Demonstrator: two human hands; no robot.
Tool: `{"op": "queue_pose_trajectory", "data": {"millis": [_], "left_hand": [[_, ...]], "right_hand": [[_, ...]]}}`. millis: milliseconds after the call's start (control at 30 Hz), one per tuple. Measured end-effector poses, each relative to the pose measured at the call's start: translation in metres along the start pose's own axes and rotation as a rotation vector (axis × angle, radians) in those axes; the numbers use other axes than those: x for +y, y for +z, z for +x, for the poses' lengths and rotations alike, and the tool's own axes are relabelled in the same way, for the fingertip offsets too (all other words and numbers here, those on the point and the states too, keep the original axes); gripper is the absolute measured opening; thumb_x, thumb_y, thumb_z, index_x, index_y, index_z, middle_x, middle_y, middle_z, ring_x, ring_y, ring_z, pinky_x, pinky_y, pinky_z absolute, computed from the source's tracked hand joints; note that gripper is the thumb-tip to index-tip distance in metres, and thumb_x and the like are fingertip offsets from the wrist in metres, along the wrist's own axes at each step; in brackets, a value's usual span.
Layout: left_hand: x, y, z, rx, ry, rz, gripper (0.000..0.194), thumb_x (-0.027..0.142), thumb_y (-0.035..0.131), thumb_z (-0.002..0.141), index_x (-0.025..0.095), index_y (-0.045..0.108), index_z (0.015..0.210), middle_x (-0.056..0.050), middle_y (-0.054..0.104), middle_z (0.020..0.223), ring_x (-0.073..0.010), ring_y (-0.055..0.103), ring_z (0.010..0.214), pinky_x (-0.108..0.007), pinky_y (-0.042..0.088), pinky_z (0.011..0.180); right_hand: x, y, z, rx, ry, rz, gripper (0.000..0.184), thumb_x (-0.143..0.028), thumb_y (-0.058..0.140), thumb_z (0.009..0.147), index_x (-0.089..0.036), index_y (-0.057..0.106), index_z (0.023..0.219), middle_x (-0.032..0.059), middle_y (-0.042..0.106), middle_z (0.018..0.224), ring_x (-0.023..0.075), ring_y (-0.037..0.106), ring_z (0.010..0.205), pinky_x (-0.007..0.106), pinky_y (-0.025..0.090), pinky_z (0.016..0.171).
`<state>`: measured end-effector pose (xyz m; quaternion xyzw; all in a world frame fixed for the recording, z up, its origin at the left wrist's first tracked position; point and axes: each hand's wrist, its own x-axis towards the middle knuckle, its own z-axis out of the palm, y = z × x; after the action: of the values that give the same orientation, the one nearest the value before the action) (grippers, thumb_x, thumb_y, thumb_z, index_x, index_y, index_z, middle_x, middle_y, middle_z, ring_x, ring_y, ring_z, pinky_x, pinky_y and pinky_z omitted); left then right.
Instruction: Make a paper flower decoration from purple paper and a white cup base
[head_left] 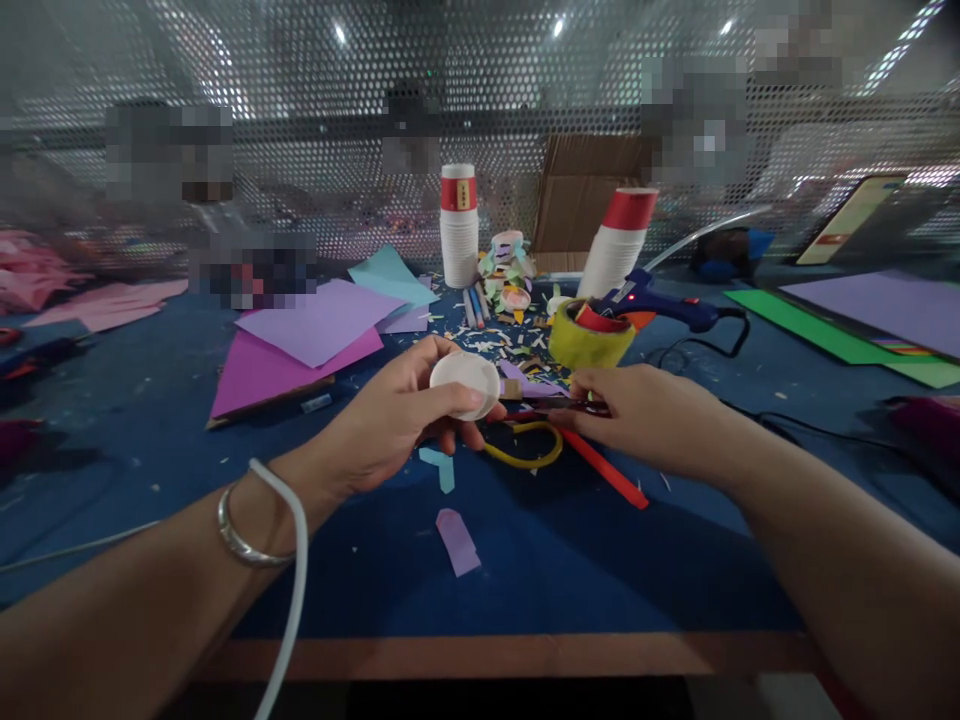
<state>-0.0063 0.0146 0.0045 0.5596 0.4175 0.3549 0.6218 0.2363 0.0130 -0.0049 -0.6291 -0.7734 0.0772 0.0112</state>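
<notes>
a smooth white disc (466, 384), thin and round with a raised rim, sits in the middle of the tabletop (585, 590), raised above its blue cloth-like cover. at 3 o'clock from it lie dark, slim scissors (559, 404); at 4, a bent yellow loop (556, 445) and a flat red strip (607, 470). paper scraps litter 1 o'clock. at 2 stand a yellow tape roll (591, 345) and a blue glue gun (660, 308); at 12, ribbed paper cups (459, 245); at 10, purple sheets (322, 315). the left hand (405, 405) has its grip pinched on the disc, thumb across the face. the right hand (645, 410), palm down, has its grip closed round the scissors. a white cord (301, 560) crosses the left wrist.
</notes>
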Motion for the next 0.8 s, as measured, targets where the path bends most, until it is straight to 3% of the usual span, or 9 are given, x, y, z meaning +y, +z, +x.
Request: {"op": "queue_pose_trajectory", "data": {"millis": [200, 367, 567, 700, 800], "left_hand": [[-0.002, 0.004, 0.001, 0.047, -0.073, -0.067, 0.017, 0.015, 0.067, 0.084, 0.017, 0.051, 0.09, -0.01, 0.078, 0.089, -0.0191, 0.077, 0.074, -0.021, 0.057, 0.059], [-0.004, 0.0, 0.008, 0.13, -0.101, -0.286, 0.012, 0.024, 0.065, 0.089, 0.014, 0.058, 0.085, -0.013, 0.078, 0.091, -0.0233, 0.077, 0.083, -0.03, 0.063, 0.073], [0.0, -0.007, 0.015, 0.275, -0.125, -0.511, 0.03, 0.025, 0.046, 0.096, 0.008, 0.067, 0.082, -0.022, 0.076, 0.097, -0.0286, 0.076, 0.091, -0.039, 0.063, 0.085], [-0.002, -0.006, 0.015, 0.238, -0.17, -0.526, 0.035, 0.024, 0.044, 0.096, 0.006, 0.071, 0.083, -0.021, 0.076, 0.098, -0.0269, 0.074, 0.09, -0.038, 0.061, 0.088], [-0.004, -0.004, 0.014, 0.212, -0.178, -0.522, 0.034, 0.025, 0.045, 0.096, 0.008, 0.072, 0.082, -0.018, 0.075, 0.098, -0.0266, 0.072, 0.093, -0.038, 0.061, 0.087]], "right_hand": [[0.002, -0.003, -0.002, -0.084, 0.036, -0.081, 0.042, -0.059, 0.04, 0.095, -0.024, 0.062, 0.088, 0.0082, 0.072, 0.088, 0.0268, 0.066, 0.08, 0.031, 0.03, 0.057], [0.0, -0.006, -0.003, -0.132, 0.047, -0.112, 0.049, -0.062, 0.034, 0.097, -0.024, 0.06, 0.083, 0.007, 0.072, 0.088, 0.0265, 0.066, 0.08, 0.032, 0.03, 0.058], [0.002, -0.007, -0.007, -0.142, 0.075, -0.18, 0.05, -0.064, 0.035, 0.097, -0.023, 0.06, 0.081, 0.0083, 0.073, 0.087, 0.0299, 0.069, 0.08, 0.033, 0.028, 0.057], [0.006, -0.006, -0.009, -0.053, 0.088, -0.225, 0.046, -0.063, 0.041, 0.096, -0.023, 0.063, 0.088, 0.0092, 0.075, 0.085, 0.0331, 0.07, 0.08, 0.033, 0.027, 0.055], [0.004, -0.005, -0.011, 0.163, 0.046, -0.161, 0.038, -0.058, 0.053, 0.092, -0.022, 0.065, 0.092, 0.0082, 0.074, 0.079, 0.031, 0.07, 0.073, 0.032, 0.03, 0.052]]}}
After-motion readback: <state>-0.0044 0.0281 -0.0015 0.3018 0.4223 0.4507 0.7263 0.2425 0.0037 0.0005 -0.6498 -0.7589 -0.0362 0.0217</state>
